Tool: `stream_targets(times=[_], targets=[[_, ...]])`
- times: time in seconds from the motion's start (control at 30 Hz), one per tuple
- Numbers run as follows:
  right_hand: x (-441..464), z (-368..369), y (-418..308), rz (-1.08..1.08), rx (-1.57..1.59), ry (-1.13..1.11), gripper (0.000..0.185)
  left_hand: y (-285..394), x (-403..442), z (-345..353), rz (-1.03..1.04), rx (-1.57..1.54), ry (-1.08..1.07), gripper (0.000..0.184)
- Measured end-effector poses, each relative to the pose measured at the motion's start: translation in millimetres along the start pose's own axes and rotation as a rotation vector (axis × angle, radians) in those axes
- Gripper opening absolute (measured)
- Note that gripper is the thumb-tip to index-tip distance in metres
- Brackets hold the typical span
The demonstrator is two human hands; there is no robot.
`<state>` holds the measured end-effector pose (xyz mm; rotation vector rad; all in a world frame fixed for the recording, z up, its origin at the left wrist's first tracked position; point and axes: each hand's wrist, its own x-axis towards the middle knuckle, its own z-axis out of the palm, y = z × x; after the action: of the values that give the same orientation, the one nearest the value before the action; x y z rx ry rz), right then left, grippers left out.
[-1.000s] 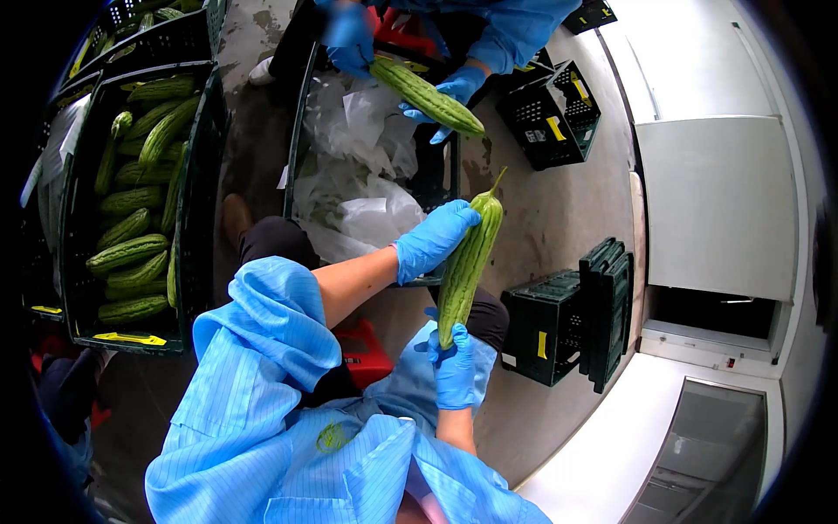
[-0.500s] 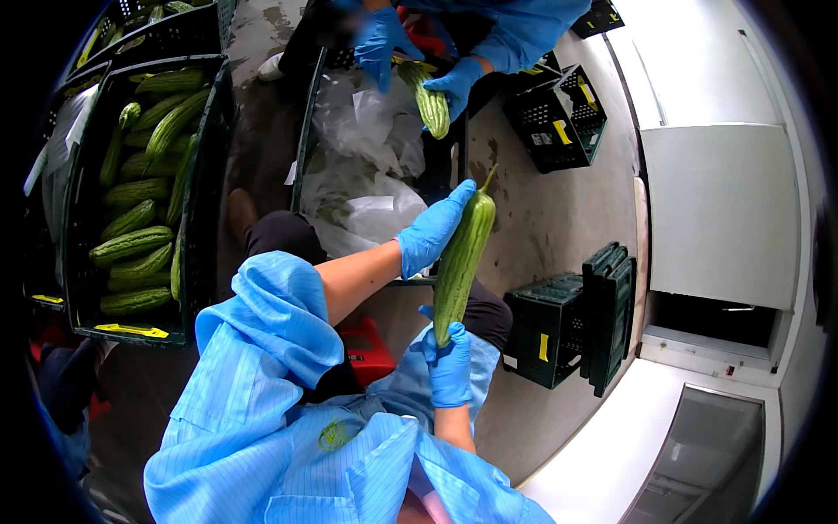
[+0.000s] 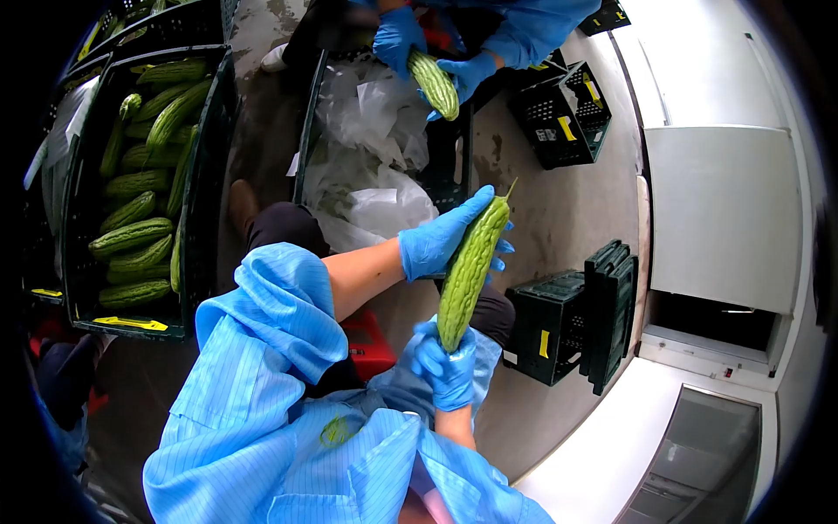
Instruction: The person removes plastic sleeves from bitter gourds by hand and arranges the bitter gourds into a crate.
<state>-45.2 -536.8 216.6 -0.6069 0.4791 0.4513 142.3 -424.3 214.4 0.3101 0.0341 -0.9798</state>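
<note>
A long green bitter melon (image 3: 471, 271) with a bumpy skin is held tilted in front of me, its thin stem at the upper end. My left hand (image 3: 441, 240), in a blue glove, holds the upper part, with the thumb along the near side and fingertips showing past the far side. Around the lower tip, my right hand (image 3: 447, 371), gloved in blue too, is closed. Across from me, a co-worker's gloved hands (image 3: 467, 74) hold another bitter melon (image 3: 434, 86).
Between us stands a dark crate (image 3: 305, 131) with crumpled clear plastic (image 3: 371, 122) in it. At left, a crate (image 3: 209, 192) is filled with several bitter melons (image 3: 131, 236). Black crates (image 3: 546, 327) stand on the floor at right, near a white wall. A red object (image 3: 371, 341) lies below my arm.
The bitter melon has turned about its length, and my left fingers have spread behind it. My right hand has closed further around the tip. The co-worker's melon has moved up slightly.
</note>
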Motion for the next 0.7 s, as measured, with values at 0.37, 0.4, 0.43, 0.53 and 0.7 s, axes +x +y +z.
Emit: stream_targets(times=[0.37,0.4,0.43,0.53,0.7], targets=[[10.8,-1.3,1.1,-0.409,-0.785,0.454,0.043,-12.7,22.5,-32.0,0.054,-0.193,0.021,0.053],[7.2,-2.6,-1.6,-0.383,-0.673,0.378,0.049,-13.4,27.3,-34.6,0.032,-0.220,-0.001,0.051],[3.0,2.5,-6.1,-0.355,-0.560,0.303,0.054,-11.5,25.9,-31.4,0.010,-0.249,-0.022,0.049],[-4.1,19.3,-8.3,-0.276,-0.285,0.164,0.077,-3.9,15.4,-14.9,-0.061,-0.286,-0.138,0.046],[-7.6,21.6,-17.3,-0.177,0.130,-0.211,0.085,-3.3,12.6,-9.5,-0.049,-0.229,-0.214,0.047]])
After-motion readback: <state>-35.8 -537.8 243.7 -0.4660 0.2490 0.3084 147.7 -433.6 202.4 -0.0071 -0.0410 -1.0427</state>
